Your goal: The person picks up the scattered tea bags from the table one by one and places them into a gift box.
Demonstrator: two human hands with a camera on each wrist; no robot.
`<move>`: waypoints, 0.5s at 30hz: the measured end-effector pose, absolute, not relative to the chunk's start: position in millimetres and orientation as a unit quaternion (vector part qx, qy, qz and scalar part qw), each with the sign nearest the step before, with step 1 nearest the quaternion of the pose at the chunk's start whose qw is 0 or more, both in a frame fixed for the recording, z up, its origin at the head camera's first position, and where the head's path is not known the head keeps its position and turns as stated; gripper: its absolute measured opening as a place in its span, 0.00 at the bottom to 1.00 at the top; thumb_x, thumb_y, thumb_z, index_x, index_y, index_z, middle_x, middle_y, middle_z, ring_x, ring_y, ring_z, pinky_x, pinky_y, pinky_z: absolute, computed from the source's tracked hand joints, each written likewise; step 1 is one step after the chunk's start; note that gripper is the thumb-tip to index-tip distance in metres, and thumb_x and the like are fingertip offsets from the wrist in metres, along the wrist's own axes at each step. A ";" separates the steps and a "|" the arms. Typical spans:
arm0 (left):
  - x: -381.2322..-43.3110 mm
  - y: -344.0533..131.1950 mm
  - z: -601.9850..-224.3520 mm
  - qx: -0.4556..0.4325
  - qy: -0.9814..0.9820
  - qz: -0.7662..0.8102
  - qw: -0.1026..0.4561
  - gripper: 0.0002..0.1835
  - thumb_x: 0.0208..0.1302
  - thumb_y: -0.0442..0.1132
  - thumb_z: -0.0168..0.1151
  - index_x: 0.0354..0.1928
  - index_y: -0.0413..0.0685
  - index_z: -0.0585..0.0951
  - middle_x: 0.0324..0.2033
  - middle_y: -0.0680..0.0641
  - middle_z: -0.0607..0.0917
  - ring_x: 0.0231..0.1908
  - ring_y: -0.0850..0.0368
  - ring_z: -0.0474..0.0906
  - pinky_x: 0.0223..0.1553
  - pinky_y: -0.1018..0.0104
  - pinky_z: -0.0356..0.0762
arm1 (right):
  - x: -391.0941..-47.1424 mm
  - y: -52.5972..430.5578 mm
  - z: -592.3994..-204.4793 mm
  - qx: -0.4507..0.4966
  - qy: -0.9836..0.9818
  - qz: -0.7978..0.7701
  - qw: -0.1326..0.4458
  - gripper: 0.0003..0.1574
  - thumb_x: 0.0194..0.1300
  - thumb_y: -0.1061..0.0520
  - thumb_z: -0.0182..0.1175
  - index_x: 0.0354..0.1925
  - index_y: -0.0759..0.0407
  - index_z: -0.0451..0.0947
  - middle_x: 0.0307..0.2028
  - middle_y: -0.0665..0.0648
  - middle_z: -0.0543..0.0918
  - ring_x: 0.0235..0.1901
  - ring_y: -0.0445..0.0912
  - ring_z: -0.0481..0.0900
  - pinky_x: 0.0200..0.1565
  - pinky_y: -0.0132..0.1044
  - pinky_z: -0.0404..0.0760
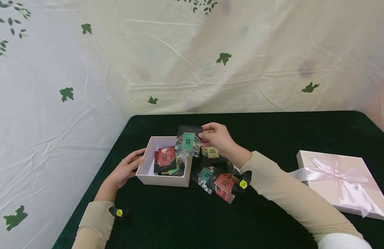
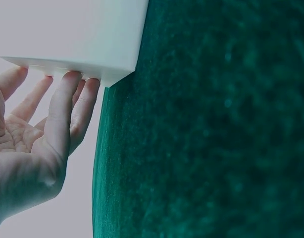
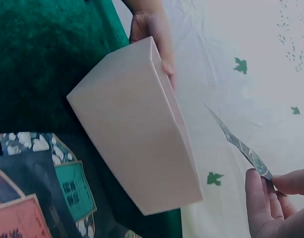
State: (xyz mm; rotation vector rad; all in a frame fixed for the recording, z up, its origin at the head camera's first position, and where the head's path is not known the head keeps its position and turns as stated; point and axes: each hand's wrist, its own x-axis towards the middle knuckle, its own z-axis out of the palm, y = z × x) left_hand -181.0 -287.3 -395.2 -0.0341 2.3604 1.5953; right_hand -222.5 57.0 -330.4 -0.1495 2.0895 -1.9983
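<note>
My right hand (image 1: 216, 138) pinches a flat black packet with a green label (image 1: 188, 141) by its right edge, over the back right corner of an open pale pink box (image 1: 162, 181). In the right wrist view this packet (image 3: 242, 148) is seen edge-on between thumb and fingers, above the box rim. Fingertips of my left hand (image 1: 125, 170) touch the left side of the box; the left wrist view has these fingers (image 2: 59, 111) spread and nearly straight against it. Inside the box lie several packets, a red-labelled one (image 1: 164, 159) on top.
Right of the box, beneath my right forearm, several loose packets overlap, among them a red-labelled packet (image 1: 224, 183) and a yellow-labelled packet (image 1: 212, 153). A pink lid (image 1: 324, 188) with a satin ribbon bow (image 1: 339, 175) lies farther right on the dark green tablecloth (image 1: 210, 224).
</note>
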 end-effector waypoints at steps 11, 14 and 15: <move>-182.0 -286.8 -396.9 -0.014 0.821 0.552 0.144 0.35 0.70 0.57 0.49 0.73 0.54 0.54 0.71 0.37 0.57 0.69 0.33 0.53 0.61 0.34 0.59 | -224.4 26.3 -331.9 -0.042 0.713 -0.686 0.137 0.19 0.65 0.67 0.56 0.55 0.67 0.70 0.47 0.67 0.81 0.26 0.41 0.78 0.37 0.38 0.85; -182.7 -286.8 -397.4 -0.013 0.822 0.552 0.141 0.35 0.69 0.58 0.50 0.73 0.54 0.55 0.70 0.38 0.58 0.68 0.34 0.54 0.61 0.34 0.61 | -225.3 20.7 -334.4 -0.042 0.716 -0.684 0.133 0.18 0.65 0.67 0.56 0.54 0.67 0.71 0.46 0.66 0.81 0.26 0.40 0.79 0.39 0.41 0.85; -183.1 -286.8 -397.8 -0.012 0.822 0.552 0.141 0.35 0.69 0.58 0.50 0.73 0.54 0.55 0.70 0.37 0.59 0.68 0.34 0.55 0.61 0.35 0.61 | -225.5 19.0 -335.3 -0.042 0.716 -0.684 0.134 0.18 0.65 0.67 0.56 0.54 0.67 0.70 0.45 0.66 0.81 0.26 0.41 0.79 0.40 0.42 0.84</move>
